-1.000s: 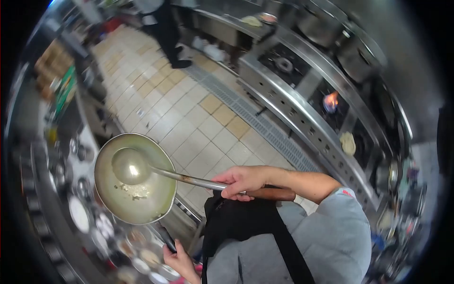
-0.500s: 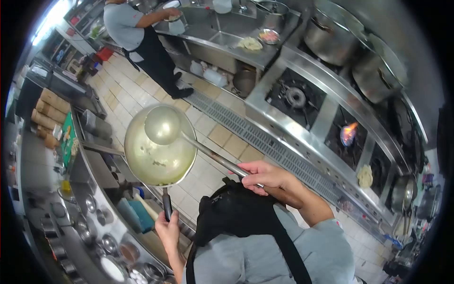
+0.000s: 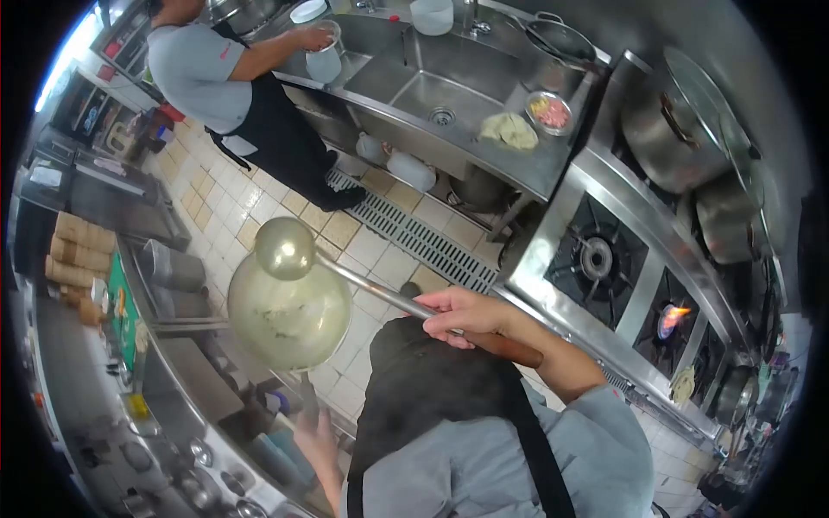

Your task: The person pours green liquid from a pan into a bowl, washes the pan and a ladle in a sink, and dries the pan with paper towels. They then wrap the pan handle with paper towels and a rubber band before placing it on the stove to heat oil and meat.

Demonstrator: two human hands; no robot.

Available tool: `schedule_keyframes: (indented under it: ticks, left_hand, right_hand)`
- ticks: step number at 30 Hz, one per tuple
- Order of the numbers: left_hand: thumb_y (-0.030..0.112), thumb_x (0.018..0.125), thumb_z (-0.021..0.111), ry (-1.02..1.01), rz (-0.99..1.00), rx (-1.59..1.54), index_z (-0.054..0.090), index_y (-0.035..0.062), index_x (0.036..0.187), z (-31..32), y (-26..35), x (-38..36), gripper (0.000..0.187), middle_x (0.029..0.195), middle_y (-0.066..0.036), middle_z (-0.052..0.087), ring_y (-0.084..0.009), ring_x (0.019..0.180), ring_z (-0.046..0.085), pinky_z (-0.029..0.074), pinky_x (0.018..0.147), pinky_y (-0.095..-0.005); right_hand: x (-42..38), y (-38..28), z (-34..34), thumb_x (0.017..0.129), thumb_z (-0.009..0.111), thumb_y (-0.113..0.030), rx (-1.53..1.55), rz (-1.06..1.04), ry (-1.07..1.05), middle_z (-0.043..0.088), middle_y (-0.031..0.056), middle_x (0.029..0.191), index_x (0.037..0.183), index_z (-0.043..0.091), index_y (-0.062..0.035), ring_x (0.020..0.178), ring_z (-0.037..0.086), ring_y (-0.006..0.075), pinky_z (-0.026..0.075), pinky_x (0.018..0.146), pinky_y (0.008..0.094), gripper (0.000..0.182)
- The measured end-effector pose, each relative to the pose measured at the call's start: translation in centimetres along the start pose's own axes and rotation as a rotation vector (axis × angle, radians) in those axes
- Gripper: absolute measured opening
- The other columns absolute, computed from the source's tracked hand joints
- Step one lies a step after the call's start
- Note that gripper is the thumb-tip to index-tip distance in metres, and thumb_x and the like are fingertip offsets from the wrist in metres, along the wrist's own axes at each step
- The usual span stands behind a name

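Observation:
My left hand (image 3: 318,439) is closed round the dark handle of a pan (image 3: 321,332), held out in front of me over the floor. The pan is round and deep, with a pale greenish inside and a few dark bits at its bottom; motion blurs it a little. In my right hand (image 3: 462,318) is the long metal shaft of a ladle (image 3: 285,248), gripped near its end. The ladle's large round bowl overlaps the pan's far rim in this view.
A gas range (image 3: 553,272) runs along the right, one burner with a flame (image 3: 672,319). Large pots (image 3: 669,129) stand behind it. At the sink (image 3: 449,95) ahead works a person (image 3: 250,121) in a dark apron. A counter (image 3: 181,388) with several bowls curves along the left.
The view has turned, so the sink shows more fully and the range sits further right. The ladle's bowl has moved from inside the pan to its far rim. Both hands keep their holds.

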State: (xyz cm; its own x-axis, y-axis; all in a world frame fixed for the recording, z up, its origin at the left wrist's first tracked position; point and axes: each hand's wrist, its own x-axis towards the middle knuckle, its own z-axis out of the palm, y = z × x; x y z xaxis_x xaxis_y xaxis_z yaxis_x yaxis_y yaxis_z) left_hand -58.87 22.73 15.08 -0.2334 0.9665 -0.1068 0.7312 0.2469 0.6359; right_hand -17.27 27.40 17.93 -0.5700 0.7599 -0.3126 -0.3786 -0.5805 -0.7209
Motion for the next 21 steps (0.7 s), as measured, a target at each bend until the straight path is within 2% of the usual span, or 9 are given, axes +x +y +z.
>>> schedule_keyframes:
  ticks: [3,5,8,11,12,15,17,18,21]
  left_hand:
    - [0.017,0.084,0.072,-0.084,0.131,0.123,0.061,-0.0075,0.084,1.1,6.1,10.2,0.027,0.066,-0.019,0.06,-0.0264,0.058,0.055,0.044,0.057,-0.0425]
    - [0.02,0.085,0.072,-0.226,0.203,0.145,0.062,-0.0068,0.087,2.5,8.6,16.8,0.029,0.063,-0.019,0.058,-0.0269,0.056,0.054,0.044,0.057,-0.0417]
    - [0.022,0.085,0.072,-0.304,0.321,0.223,0.063,-0.006,0.089,5.5,17.3,24.9,0.03,0.061,-0.019,0.055,-0.0298,0.054,0.052,0.044,0.055,-0.0407]
    - [0.024,0.085,0.072,-0.402,0.493,0.24,0.063,-0.006,0.087,10.5,23.2,32.8,0.031,0.063,-0.021,0.058,-0.0331,0.056,0.059,0.046,0.056,-0.042]
    - [0.025,0.085,0.072,-0.437,0.538,0.261,0.064,-0.0062,0.087,12.3,25.5,34.7,0.033,0.065,-0.023,0.06,-0.0359,0.06,0.062,0.047,0.057,-0.0433]
    - [0.028,0.083,0.071,-0.516,0.672,0.305,0.066,-0.0065,0.086,18.6,31.9,39.9,0.035,0.072,-0.027,0.064,-0.0433,0.072,0.067,0.051,0.064,-0.0473]
    - [0.029,0.081,0.072,-0.562,0.792,0.318,0.068,-0.0065,0.089,22.6,35.9,42.2,0.037,0.074,-0.028,0.066,-0.0448,0.079,0.068,0.053,0.07,-0.048]
    - [0.029,0.081,0.072,-0.556,0.804,0.315,0.068,-0.0065,0.089,24.2,38.4,42.8,0.037,0.074,-0.028,0.066,-0.0448,0.079,0.068,0.053,0.07,-0.048]
    - [0.029,0.08,0.072,-0.681,0.726,0.465,0.07,-0.0064,0.093,27.5,43.3,43.3,0.037,0.084,-0.029,0.068,-0.0435,0.089,0.069,0.054,0.08,-0.0475]
  right_hand:
    - [2.1,-4.9,-1.4,0.097,0.059,-0.01,0.039,-0.051,0.143,0.054,0.001,0.073,0.134,0.054,-0.0033,0.049,0.051,0.0065,0.041,0.042,0.0229,0.039]
    - [2.3,-6.9,-3.0,0.097,0.059,-0.01,0.042,-0.099,0.222,0.054,0.0013,0.073,0.137,0.053,-0.0035,0.049,0.05,0.0063,0.041,0.042,0.023,0.041]
    - [1.5,-8.8,-4.4,0.098,0.058,-0.01,0.045,-0.183,0.355,0.055,0.0021,0.071,0.14,0.051,-0.0033,0.049,0.05,0.0065,0.041,0.042,0.0235,0.044]
    - [0.7,-10.1,-5.1,0.095,0.059,-0.006,0.139,-0.33,0.646,0.053,0.0025,0.065,0.14,0.05,0.0004,0.045,0.05,0.0095,0.039,0.041,0.024,0.046]
    - [0.4,-10.0,-5.7,0.095,0.059,-0.006,0.14,-0.333,0.648,0.053,0.0025,0.065,0.14,0.05,0.0004,0.045,0.05,0.0095,0.039,0.041,0.024,0.046]
    - [-0.5,-9.1,-7.6,0.091,0.061,-0.005,0.168,-0.499,0.896,0.054,0.0026,0.065,0.139,0.052,0.0004,0.04,0.049,0.0118,0.037,0.039,0.0242,0.048]
    - [-1.5,-9.0,-8.7,0.09,0.061,-0.006,0.21,-0.503,0.972,0.054,0.0025,0.065,0.138,0.052,0.0007,0.04,0.048,0.0117,0.036,0.038,0.0242,0.049]
    - [-2.1,-9.1,-9.3,0.09,0.062,-0.006,0.247,-0.503,1.055,0.054,0.0025,0.064,0.137,0.053,0.001,0.04,0.048,0.0116,0.035,0.038,0.0242,0.049]
    - [-2.8,-9.5,-12.1,0.088,0.063,-0.008,0.344,-0.552,1.084,0.055,0.0027,0.064,0.133,0.056,0.0019,0.039,0.047,0.012,0.035,0.037,0.0244,0.046]
